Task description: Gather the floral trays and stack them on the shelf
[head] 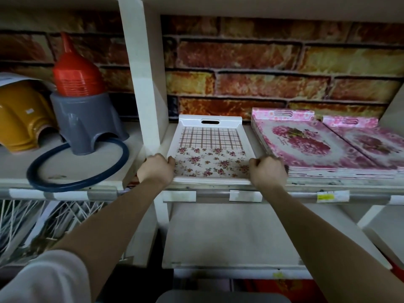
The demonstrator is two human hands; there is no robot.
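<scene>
A white tray point(211, 147) with a grid print at the back and small flowers at the front lies flat on the shelf point(306, 185), a handle slot in its far rim. My left hand point(156, 169) grips its near left corner. My right hand point(267, 170) grips its near right corner. To its right lies a stack of several pink rose-print trays point(306, 147), and another pink stack point(371, 143) sits further right.
A white upright post point(142, 84) divides the shelf just left of the tray. Left of it stand a grey stool point(85, 123) with red funnels point(75, 71), a yellow stool point(21, 117) and a blue ring point(78, 169). A lower shelf point(229, 235) lies beneath.
</scene>
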